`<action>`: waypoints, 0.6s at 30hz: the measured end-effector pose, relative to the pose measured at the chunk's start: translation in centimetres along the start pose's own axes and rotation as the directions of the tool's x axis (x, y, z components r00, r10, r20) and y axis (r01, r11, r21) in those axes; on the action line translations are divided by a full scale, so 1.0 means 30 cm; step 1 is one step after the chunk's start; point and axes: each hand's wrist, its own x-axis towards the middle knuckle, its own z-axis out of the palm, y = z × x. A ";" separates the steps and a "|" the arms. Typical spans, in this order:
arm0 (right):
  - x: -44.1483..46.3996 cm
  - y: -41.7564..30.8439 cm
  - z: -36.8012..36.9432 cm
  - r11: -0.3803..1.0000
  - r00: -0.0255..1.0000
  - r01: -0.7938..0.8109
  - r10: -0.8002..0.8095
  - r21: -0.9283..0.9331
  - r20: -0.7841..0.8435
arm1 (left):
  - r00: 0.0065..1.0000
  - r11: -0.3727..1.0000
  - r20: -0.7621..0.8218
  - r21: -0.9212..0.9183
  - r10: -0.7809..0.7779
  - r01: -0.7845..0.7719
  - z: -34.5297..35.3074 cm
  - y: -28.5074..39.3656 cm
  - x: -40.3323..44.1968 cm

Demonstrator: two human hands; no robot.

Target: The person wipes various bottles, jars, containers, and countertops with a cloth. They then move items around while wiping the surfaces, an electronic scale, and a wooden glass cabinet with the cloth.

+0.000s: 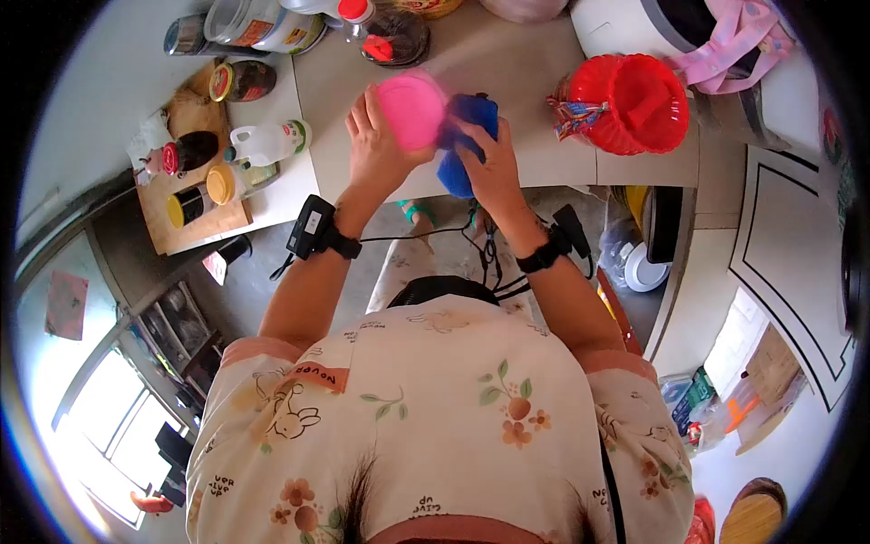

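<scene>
A round pink piece (412,109), which looks like a lid or a shallow plastic container, is held over the counter by my left hand (379,145). The fingers of that hand wrap its left and lower edge. In my right hand (492,168) there is a dark blue cloth (473,113), bunched so that part shows above the fingers and part below. The cloth meets the right edge of the pink piece. My right fingertips are partly hidden in the cloth's folds.
Beyond my hands stands a jar with a red cap (385,36). A red plastic basket (634,104) is to the right on the counter (535,72). On the left are a white jug (272,140), several jars and a wooden board (217,218). Cables hang between my wrists.
</scene>
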 end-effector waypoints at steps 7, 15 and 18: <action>0.330 0.098 0.141 0.992 0.988 0.117 -0.111 -0.056 0.104 | 0.999 0.999 0.031 -0.036 0.018 -0.017 -0.003 -0.018 0.002; 0.166 0.367 0.139 0.940 0.947 -0.087 0.181 -0.330 0.264 | 0.987 0.991 0.121 -0.093 0.103 -0.092 -0.066 -0.080 0.016; 0.098 0.310 0.048 0.955 0.972 -0.125 0.173 -0.268 0.161 | 0.978 0.982 0.191 -0.183 0.085 -0.049 -0.150 -0.155 -0.005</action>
